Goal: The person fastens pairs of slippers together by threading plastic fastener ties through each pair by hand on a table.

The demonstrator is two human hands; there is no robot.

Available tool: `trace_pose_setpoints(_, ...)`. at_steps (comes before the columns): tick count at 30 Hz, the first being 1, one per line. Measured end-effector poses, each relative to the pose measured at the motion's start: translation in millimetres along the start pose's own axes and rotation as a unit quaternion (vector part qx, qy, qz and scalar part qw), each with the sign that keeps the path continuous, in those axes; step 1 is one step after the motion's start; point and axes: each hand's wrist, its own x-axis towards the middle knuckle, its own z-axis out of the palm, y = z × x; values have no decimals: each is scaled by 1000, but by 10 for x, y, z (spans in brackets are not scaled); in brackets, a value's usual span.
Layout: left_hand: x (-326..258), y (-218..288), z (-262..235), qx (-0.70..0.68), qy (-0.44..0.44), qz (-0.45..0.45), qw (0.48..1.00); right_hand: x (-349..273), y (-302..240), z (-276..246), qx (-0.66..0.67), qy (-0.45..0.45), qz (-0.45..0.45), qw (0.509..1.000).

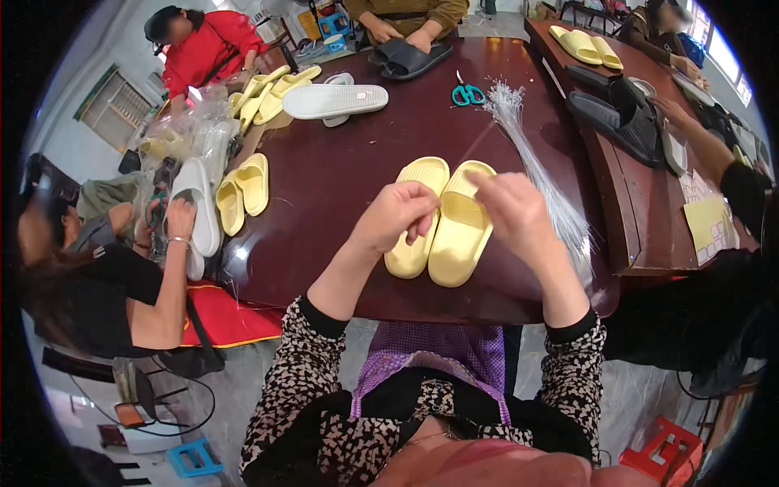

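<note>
Yellow slipper pair: side by side on bench. Left hand pinched shut at strap; right hand pinching thin plastic tie. Risk: tie slipping free, pair separating.

At the centre of the frame, a pair of pale yellow foam slides lies side by side on the dark reddish-brown wooden table. The left hand pinches its fingertips together over the left slide; the right hand hovers over the right one. Right of it, a bundle of thin clear plastic ties fans out below teal-handled scissors.
</note>
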Motion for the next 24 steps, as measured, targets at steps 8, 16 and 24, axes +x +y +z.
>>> trace_pose_setpoints(8, -128, 100, 307, 107, -56, 18, 992, -117, -66, -6, 33, -25, -7, 999)
trace_pose_setpoints(16, -332, 166, 442, 359, 13, 248, 900, -215, -115, -201, 59, -55, 27, 996)
trace_pose_setpoints(24, -518, 187, 446, 488, 20, 397, 777, -234, -186, -397, 73, -71, 44, 994)
